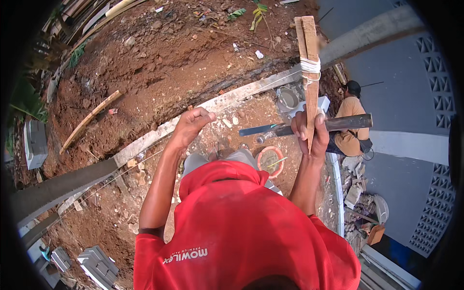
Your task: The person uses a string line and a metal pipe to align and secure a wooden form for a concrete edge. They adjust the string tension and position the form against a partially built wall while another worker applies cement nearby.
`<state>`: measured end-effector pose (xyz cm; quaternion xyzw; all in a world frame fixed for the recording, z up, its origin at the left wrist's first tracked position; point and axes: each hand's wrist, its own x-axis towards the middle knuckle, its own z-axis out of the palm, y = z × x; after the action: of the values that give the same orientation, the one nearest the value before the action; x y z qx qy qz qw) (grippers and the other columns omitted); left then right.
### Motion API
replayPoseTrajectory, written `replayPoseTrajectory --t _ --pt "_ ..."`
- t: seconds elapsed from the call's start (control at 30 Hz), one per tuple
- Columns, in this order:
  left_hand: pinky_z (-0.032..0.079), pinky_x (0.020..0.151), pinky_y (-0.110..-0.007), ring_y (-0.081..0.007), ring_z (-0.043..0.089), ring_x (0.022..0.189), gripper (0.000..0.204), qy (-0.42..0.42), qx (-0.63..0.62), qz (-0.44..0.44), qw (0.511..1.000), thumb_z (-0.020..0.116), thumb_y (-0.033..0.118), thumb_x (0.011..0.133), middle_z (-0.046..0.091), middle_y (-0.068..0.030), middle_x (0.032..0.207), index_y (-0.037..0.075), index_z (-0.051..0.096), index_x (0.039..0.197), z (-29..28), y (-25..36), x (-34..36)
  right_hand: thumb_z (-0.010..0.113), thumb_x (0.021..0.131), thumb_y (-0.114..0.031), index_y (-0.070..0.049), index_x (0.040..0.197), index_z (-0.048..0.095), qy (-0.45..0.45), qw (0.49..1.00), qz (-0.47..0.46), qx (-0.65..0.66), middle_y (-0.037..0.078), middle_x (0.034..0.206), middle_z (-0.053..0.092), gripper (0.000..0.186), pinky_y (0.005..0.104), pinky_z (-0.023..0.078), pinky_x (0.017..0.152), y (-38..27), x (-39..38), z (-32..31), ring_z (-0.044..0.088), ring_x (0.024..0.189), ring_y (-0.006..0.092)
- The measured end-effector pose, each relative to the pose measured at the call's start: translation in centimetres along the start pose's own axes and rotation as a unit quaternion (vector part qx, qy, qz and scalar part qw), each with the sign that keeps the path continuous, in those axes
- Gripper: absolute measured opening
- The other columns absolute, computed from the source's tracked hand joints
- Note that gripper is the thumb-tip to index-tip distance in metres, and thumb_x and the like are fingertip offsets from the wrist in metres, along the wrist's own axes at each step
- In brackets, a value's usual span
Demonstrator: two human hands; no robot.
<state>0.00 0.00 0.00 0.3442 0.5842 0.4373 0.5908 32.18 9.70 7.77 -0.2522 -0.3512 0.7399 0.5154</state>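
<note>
My right hand [311, 130] grips two things at once: an upright pair of rough wooden sticks [309, 43], wrapped with white string [311, 67], and a dark bar-shaped tool [345, 123] lying crosswise, with a narrow blue part toward the left. My left hand [192, 128] is raised at centre left, fingers curled toward the thumb; whatever it may hold is too small to make out. Below the tool, an orange-rimmed bucket [270, 162] with greyish contents stands on the dirt, and a grey bucket [287, 99] stands beyond.
A person in a tan shirt [350, 140] crouches at right beside a grey wall [396, 92] and rubble [353, 188]. A concrete beam [145, 145] crosses the reddish soil [159, 58]. A curved plank [89, 121] lies at left, near stacked grey blocks [96, 261].
</note>
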Motion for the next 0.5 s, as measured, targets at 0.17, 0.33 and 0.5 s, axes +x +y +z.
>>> replayPoseTrajectory --t 0.17,0.33,0.5 --pt "0.024 0.049 -0.024 -0.0016 0.034 0.053 0.018 0.01 -0.018 -0.005 1.0 0.074 0.026 0.097 0.05 0.0103 0.063 0.011 0.072 0.088 1.9 4.9 5.7 0.084 0.084 -0.017 0.004 0.095 0.072 -0.248 0.954 0.054 -0.161 0.013 0.072 0.068 0.027 0.0313 0.05 0.047 -4.4 -1.2 -3.0 0.065 0.054 0.019" --pt "0.02 0.049 -0.023 -0.0014 0.028 0.051 0.014 0.044 0.115 0.055 0.991 0.077 0.024 0.094 0.045 0.0111 0.059 0.013 0.073 0.087 -0.7 9.5 8.3 0.086 0.085 -0.032 0.004 0.092 0.074 -0.311 0.822 0.224 -0.421 0.011 0.069 0.07 0.038 0.0327 0.052 0.057 -3.8 -3.0 -2.4 0.068 0.061 0.0171" --pt "0.02 0.051 -0.024 -0.0021 0.03 0.053 0.013 -0.006 0.104 0.112 0.988 0.078 0.021 0.093 0.046 0.0108 0.061 0.011 0.075 0.085 1.3 14.3 5.2 0.083 0.086 -0.037 0.003 0.092 0.075 -0.05 0.771 0.251 -0.583 0.007 0.068 0.069 0.041 0.0298 0.05 0.056 -1.4 -4.0 -4.2 0.066 0.061 0.0127"
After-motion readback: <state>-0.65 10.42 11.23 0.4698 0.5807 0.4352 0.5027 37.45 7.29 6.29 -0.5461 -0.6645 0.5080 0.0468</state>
